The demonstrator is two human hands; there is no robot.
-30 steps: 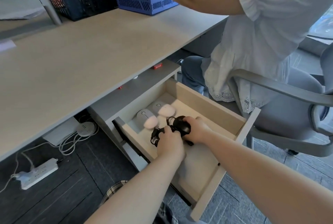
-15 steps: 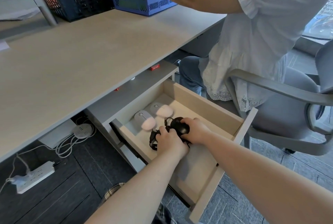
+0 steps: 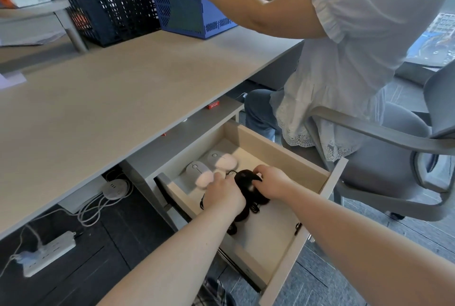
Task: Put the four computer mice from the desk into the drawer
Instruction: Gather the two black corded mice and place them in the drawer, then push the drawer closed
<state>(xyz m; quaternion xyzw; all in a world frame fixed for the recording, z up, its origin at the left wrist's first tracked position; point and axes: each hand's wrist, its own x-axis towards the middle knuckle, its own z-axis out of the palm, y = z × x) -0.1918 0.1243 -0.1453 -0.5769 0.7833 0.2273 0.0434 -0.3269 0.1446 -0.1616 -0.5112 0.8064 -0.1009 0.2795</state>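
Low in the frame's centre, both hands reach into the open pale wooden drawer [image 3: 330, 182]: the right hand [image 3: 272, 183] curls its fingers over a black corded mouse [image 3: 243, 179], while the left hand [image 3: 225, 193] presses down on tangled black cord (a second black mouse may lie beneath it; I cannot tell). Two grey-and-pink wireless mice [image 3: 209, 169] sit side by side just above, probably packed close to leave room.

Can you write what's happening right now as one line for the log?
stage: placing black mice | left hand: on wired black mouse | right hand: on black mouse | two grey-pink mice: in drawer | desk: no mice
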